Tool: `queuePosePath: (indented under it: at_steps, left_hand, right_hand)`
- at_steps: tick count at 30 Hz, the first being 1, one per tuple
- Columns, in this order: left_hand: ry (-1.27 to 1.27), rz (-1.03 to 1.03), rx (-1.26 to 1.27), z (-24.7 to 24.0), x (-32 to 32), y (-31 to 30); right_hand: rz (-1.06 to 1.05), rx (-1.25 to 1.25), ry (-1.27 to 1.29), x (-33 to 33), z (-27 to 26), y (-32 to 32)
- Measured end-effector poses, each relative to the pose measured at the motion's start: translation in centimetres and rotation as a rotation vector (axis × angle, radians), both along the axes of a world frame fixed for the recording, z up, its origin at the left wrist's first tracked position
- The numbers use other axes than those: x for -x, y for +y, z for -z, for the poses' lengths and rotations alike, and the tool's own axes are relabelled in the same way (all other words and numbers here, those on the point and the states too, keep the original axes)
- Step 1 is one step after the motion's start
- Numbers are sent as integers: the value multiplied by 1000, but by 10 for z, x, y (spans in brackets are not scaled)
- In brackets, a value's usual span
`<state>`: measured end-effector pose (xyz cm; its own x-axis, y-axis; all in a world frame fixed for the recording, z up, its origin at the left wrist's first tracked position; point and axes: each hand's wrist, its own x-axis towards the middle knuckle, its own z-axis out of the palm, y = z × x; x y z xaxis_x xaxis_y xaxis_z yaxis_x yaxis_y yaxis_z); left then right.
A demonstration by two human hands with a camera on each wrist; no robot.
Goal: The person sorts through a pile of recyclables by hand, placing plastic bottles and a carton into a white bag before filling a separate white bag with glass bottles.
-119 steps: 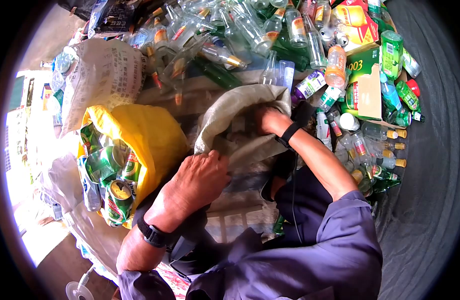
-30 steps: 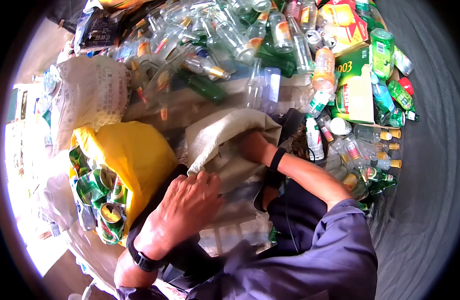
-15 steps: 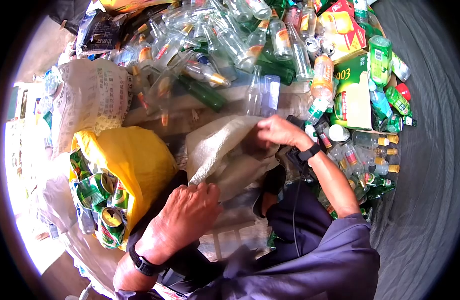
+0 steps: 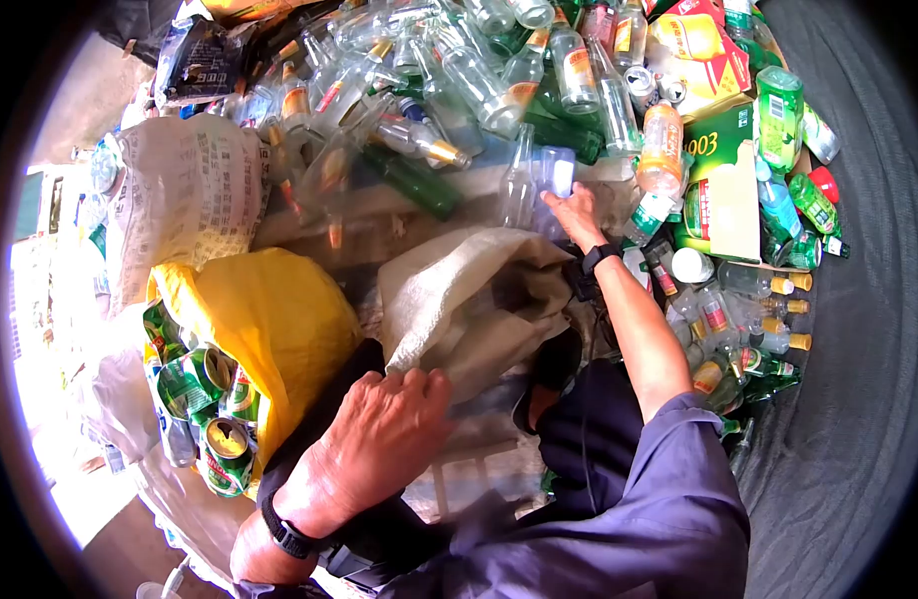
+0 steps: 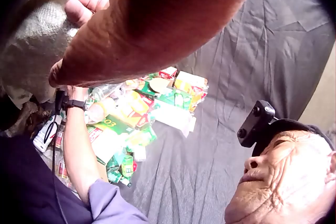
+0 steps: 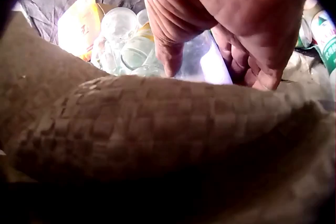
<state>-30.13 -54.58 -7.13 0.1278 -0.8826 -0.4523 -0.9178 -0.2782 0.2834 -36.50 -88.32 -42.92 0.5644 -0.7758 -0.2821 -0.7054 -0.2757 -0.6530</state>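
Observation:
My left hand [image 4: 384, 434] grips the near rim of a whitish woven sack [image 4: 429, 299], whose mouth gapes toward the right. In the left wrist view the curled fingers [image 5: 86, 3] lie against the sack. Beyond the sack, my right hand [image 4: 579, 218] is at a clear, flat-sided bottle [image 4: 556, 172], thumb on one side and fingers on the other. The right wrist view has the bottle [image 6: 202, 61] between them, its lower part hidden by the sack's woven edge [image 6: 157, 113]. A clear glass bottle [image 4: 519, 190] stands just left of it.
A yellow bag [image 4: 279, 299] of crushed cans [image 4: 225, 439] lies at left, below a stuffed white sack [image 4: 190, 190]. Many glass bottles [image 4: 469, 80] are heaped at the back. A green carton [image 4: 723, 200] and several bottles [image 4: 778, 290] lie at right, beside dark sheeting [image 4: 858, 399].
My right hand has come out of the sack, passed over its rim and reached the flat-sided bottle. My left hand has stayed at the sack's near rim.

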Motion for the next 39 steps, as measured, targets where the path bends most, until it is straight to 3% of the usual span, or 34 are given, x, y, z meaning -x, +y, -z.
queuePosePath:
  at_steps: [1, 2, 3, 5, 7, 14, 17, 19, 21, 22, 23, 25, 28, 33, 35, 39]
  left_hand:
    - [-19, 4, 28, -1, 0, 1]
    - [-17, -1, 27, -1, 0, 2]
    - [-11, -1, 12, -1, 0, 2]
    - [-4, -3, 2, -2, 0, 1]
    - [-40, 25, 15, -2, 0, 3]
    - [12, -29, 20, -1, 0, 9]
    - [-4, -29, 49, 0, 1, 13]
    - [-25, -20, 44, 1, 2, 11]
    - [-15, -15, 9, -1, 1, 8]
    - [-7, -8, -24, -2, 1, 7]
    - [-7, -8, -27, -1, 1, 7]
    - [-6, -15, 6, 0, 1, 8]
    - [-11, -17, 52, 2, 1, 10]
    - [5, -4, 66, 4, 3, 9]
    - [3, -6, 88, 6, 2, 11]
    - [30, -18, 74, 4, 2, 9]
  right_hand:
    - [-2, 28, 7, 1, 0, -1]
    - [15, -21, -147, 5, -3, -3]
    - [82, -213, -333, 8, -6, -6]
    - [129, -168, -461, 15, -15, -14]
    - [90, -415, -745, 25, -67, -5]
    - [188, -607, -812, 65, -155, 15]
    - [-23, -845, -758, 91, -144, 27]
    - [-25, -1011, -714, 94, -160, 53]
    - [-72, -952, -699, 94, -153, 79]
    - [-171, -1022, -590, 98, -139, 80]
    - [-290, -912, -528, 95, -129, 81]
    - [-369, -867, -604, 73, -164, 96]
    - [-505, -720, -552, 63, -150, 106]
    - [-642, -397, -510, 39, -114, 135]
    - [-579, -145, -428, 38, -124, 133]
    - [-612, -150, -399, 52, -124, 124]
